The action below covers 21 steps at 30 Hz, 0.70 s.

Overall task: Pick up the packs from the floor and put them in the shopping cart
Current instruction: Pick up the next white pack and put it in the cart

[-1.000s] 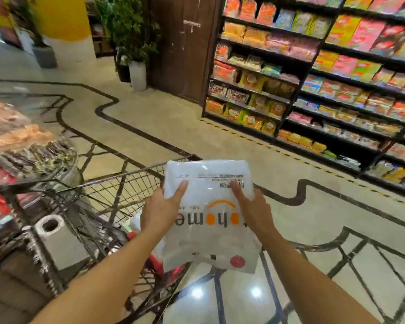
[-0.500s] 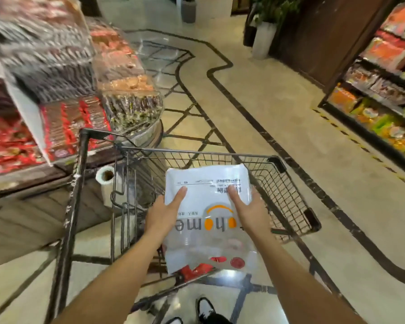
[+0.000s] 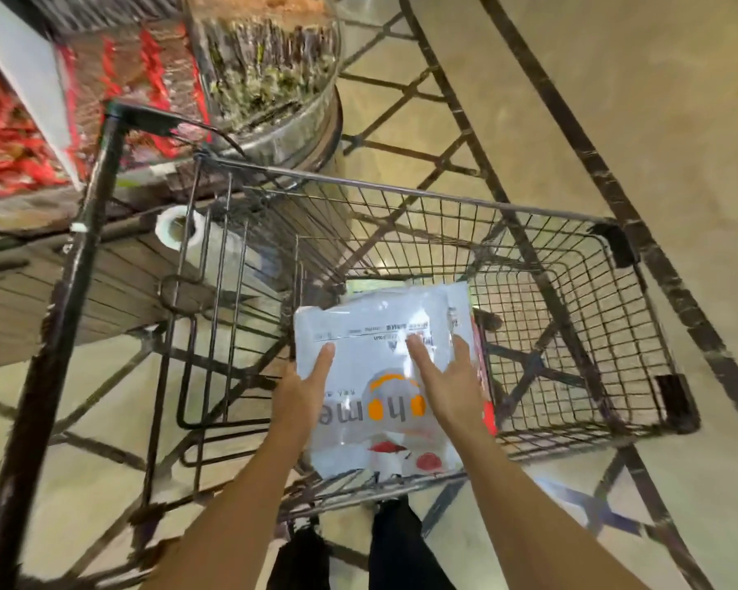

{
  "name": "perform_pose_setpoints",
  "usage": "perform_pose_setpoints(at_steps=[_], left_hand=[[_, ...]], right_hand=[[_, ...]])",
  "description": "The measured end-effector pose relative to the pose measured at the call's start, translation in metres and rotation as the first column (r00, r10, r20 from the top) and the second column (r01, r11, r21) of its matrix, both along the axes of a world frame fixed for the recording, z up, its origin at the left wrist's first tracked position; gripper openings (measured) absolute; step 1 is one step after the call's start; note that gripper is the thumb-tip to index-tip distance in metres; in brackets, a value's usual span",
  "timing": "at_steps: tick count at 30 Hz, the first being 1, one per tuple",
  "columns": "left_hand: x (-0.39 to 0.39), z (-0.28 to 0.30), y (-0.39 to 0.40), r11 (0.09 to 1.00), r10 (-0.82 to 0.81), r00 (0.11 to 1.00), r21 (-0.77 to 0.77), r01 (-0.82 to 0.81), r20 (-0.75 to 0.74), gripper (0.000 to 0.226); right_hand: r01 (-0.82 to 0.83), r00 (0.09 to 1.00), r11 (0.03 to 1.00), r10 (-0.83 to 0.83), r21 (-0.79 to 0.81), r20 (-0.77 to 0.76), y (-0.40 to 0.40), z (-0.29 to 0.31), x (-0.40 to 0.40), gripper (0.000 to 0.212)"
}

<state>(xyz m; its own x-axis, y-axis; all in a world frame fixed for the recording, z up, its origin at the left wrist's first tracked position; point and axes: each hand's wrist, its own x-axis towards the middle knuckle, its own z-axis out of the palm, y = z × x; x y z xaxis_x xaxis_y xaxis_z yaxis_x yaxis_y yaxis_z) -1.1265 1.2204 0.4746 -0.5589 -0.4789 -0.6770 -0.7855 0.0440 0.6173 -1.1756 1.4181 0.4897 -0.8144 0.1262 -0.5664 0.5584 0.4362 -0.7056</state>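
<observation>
Presently the white plastic pack with an orange logo [image 3: 371, 313] is held low inside the dark wire shopping cart [image 3: 401, 192], over a red item [image 3: 488, 413]. Its left edge is pinched by the left hand [image 3: 305, 389], thumb on top. The right hand [image 3: 448, 387] is laid flat upon it, fingers straight, apparently so it is set down level.

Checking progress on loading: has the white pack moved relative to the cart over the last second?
Yes: the white pack has gone down, from above the cart rim to inside it.
</observation>
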Motion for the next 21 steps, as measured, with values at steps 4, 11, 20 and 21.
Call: perform_pose_setpoints(at_steps=[4,11,20,21], left_hand=[[-0.011,-0.013,-0.001,1.000,-0.018,0.999,-0.016,0.018,-0.032,0.077],[-0.025,0.017,0.006,0.955,-0.132,0.990,-0.263,0.138,0.041,0.059],[-0.033,0.136,-0.051,0.200,-0.648,0.697,-0.815,0.544,0.307,0.077],[-0.032,0.155,-0.067,0.129,-0.633,0.683,-0.821,0.556,0.363,0.078]], right_hand=[[0.010,1.000,1.000,-0.010,0.002,0.021,-0.003,-0.015,-0.009,0.099],[-0.097,0.989,0.994,0.090,0.054,0.114,-0.005,-0.002,-0.022,0.121],[-0.395,0.893,0.752,0.449,0.529,0.029,-0.019,0.095,-0.047,0.109],[-0.410,0.866,0.709,0.500,0.574,0.001,-0.028,0.113,-0.053,0.108]])
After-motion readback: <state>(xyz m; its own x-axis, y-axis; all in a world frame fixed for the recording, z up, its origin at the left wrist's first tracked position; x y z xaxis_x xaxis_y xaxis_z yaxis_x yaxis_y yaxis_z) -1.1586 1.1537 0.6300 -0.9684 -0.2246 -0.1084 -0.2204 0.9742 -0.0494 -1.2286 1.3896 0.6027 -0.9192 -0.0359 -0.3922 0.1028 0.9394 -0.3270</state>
